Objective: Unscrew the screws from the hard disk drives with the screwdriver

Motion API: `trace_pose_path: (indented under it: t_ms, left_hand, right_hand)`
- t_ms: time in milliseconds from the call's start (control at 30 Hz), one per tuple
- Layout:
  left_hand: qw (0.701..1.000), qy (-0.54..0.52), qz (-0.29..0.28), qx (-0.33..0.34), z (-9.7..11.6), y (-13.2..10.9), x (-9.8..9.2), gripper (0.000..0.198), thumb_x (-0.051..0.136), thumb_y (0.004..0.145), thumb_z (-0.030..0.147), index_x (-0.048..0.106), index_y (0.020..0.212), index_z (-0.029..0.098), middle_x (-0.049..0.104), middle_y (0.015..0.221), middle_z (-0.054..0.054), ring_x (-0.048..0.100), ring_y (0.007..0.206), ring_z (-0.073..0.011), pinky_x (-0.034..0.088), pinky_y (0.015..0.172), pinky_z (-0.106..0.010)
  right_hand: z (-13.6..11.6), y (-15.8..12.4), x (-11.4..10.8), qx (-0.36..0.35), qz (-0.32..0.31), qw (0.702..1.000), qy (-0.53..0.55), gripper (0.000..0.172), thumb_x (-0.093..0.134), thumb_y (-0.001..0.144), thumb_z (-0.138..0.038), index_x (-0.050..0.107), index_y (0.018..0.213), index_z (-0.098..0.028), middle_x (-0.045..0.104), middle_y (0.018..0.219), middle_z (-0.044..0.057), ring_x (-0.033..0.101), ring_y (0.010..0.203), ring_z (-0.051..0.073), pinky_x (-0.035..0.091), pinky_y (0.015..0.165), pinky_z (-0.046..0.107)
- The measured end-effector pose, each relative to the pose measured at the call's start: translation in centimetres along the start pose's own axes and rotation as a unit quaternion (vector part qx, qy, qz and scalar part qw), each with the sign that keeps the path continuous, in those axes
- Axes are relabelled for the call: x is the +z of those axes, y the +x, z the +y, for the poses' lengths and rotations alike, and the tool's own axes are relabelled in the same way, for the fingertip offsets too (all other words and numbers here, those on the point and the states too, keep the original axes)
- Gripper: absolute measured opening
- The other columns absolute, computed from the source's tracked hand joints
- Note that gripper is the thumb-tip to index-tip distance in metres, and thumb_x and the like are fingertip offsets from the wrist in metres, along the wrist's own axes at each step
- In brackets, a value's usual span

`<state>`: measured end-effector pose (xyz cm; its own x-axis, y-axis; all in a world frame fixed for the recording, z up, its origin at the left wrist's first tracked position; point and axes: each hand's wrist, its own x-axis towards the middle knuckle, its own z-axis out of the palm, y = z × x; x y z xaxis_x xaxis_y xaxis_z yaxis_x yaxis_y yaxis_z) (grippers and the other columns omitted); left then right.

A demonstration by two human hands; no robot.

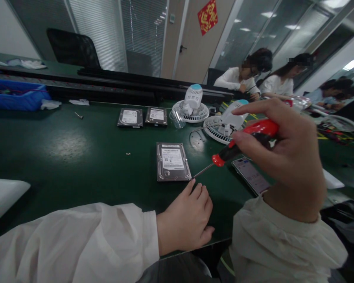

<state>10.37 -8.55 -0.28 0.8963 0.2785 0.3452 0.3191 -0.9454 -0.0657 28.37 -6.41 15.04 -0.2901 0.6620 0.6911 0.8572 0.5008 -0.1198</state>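
The right hand [295, 151], its fingers clamped round the screwdriver [228, 154], slanted its tip to the hard drive's [172, 161] corner, just beyond the left hand's [185, 220] curled fingers, whose grip I couldn't tell. That slant might have let the tip slip, jabbing those fingertips.

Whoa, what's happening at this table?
Someone is working on a hard drive lying flat on the green table. Their right hand holds a red and black screwdriver, slanting down to the drive's near right corner. The left hand's fingertips are at that corner too. Whether they're pinching something tiny is too small to tell. Two more drives lie farther back.
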Motion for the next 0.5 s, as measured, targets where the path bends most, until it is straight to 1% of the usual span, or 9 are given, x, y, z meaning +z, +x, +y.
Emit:
trace_pose_path:
  t_ms: [67,100,133,200,267,300,367,433,500]
  left_hand:
    - [1.000,-0.002,0.002,0.001,-0.01,-0.04,0.02,0.068,0.042,0.099,0.055,0.061,0.131,-0.001,0.062,0.137,-0.027,0.056,0.129,-0.0385,0.033,0.116,-0.053]
    - [1.000,-0.002,0.003,0.001,-0.02,-0.06,0.02,0.067,0.041,0.099,0.055,0.061,0.131,-0.001,0.062,0.137,-0.026,0.056,0.129,-0.0384,0.032,0.116,-0.053]
    - [1.000,-0.001,0.003,0.001,-0.02,-0.07,0.02,0.067,0.041,0.099,0.055,0.061,0.131,-0.001,0.062,0.137,-0.026,0.056,0.129,-0.0383,0.032,0.116,-0.053]
    - [1.000,0.001,0.001,0.001,-0.04,-0.07,0.02,0.067,0.041,0.099,0.055,0.061,0.131,0.000,0.062,0.137,-0.026,0.056,0.129,-0.0381,0.032,0.117,-0.053]
    - [1.000,-0.001,-0.002,0.001,-0.06,-0.04,0.03,0.067,0.042,0.099,0.055,0.062,0.131,0.000,0.062,0.137,-0.026,0.056,0.130,-0.0381,0.033,0.116,-0.052]
    - [1.000,-0.001,-0.002,0.000,-0.07,-0.03,0.03,0.067,0.042,0.099,0.055,0.062,0.131,0.000,0.062,0.137,-0.026,0.056,0.130,-0.0382,0.033,0.116,-0.052]
    - [1.000,-0.001,-0.001,-0.001,-0.08,-0.01,0.03,0.067,0.042,0.099,0.055,0.062,0.131,0.000,0.062,0.137,-0.026,0.056,0.130,-0.0381,0.033,0.117,-0.053]
    - [1.000,0.001,-0.002,-0.001,-0.07,0.01,0.03,0.067,0.042,0.098,0.055,0.062,0.131,0.000,0.062,0.137,-0.026,0.056,0.129,-0.0380,0.032,0.117,-0.053]
    - [1.000,0.002,-0.001,0.001,-0.04,0.01,0.01,0.067,0.043,0.098,0.055,0.062,0.131,0.000,0.062,0.137,-0.026,0.056,0.129,-0.0379,0.032,0.117,-0.053]
  right_hand:
    - [0.10,-0.02,-0.08,-0.011,-0.026,0.999,0.047,0.039,0.061,0.084,-0.031,0.062,0.120,-0.015,0.056,0.086,-0.001,0.047,0.068,0.010,0.036,0.066,0.030]
    - [0.16,-0.03,-0.10,-0.015,-0.038,0.997,0.060,0.042,0.057,0.085,-0.033,0.059,0.123,-0.015,0.055,0.087,0.000,0.047,0.069,0.011,0.037,0.067,0.031]
    - [0.22,-0.02,-0.09,-0.016,-0.044,0.997,0.059,0.043,0.055,0.086,-0.036,0.058,0.124,-0.016,0.054,0.088,0.000,0.047,0.070,0.011,0.036,0.067,0.032]
    - [0.28,0.02,0.06,-0.010,-0.036,0.999,0.026,0.035,0.055,0.091,-0.042,0.060,0.115,-0.018,0.055,0.089,0.000,0.048,0.072,0.011,0.036,0.066,0.031]
    - [0.32,0.06,0.28,0.004,-0.011,1.000,-0.011,0.029,0.059,0.092,-0.045,0.061,0.104,-0.019,0.054,0.086,-0.001,0.046,0.068,0.009,0.033,0.063,0.029]
    - [0.35,0.08,0.38,0.010,-0.002,1.000,-0.015,0.026,0.061,0.091,-0.044,0.060,0.102,-0.020,0.053,0.085,-0.001,0.044,0.066,0.009,0.033,0.062,0.029]
    - [0.46,0.07,0.49,0.021,0.004,1.000,-0.004,0.025,0.062,0.088,-0.036,0.057,0.107,-0.021,0.053,0.092,0.000,0.042,0.066,0.008,0.034,0.062,0.029]
    - [0.59,0.01,0.49,0.015,0.000,1.000,0.024,0.027,0.058,0.084,-0.029,0.053,0.110,-0.021,0.052,0.101,0.002,0.045,0.074,0.011,0.038,0.067,0.031]
    - [0.63,-0.05,0.46,0.005,-0.015,0.998,0.055,0.029,0.051,0.079,-0.022,0.053,0.108,-0.021,0.052,0.100,0.002,0.047,0.080,0.013,0.039,0.070,0.031]
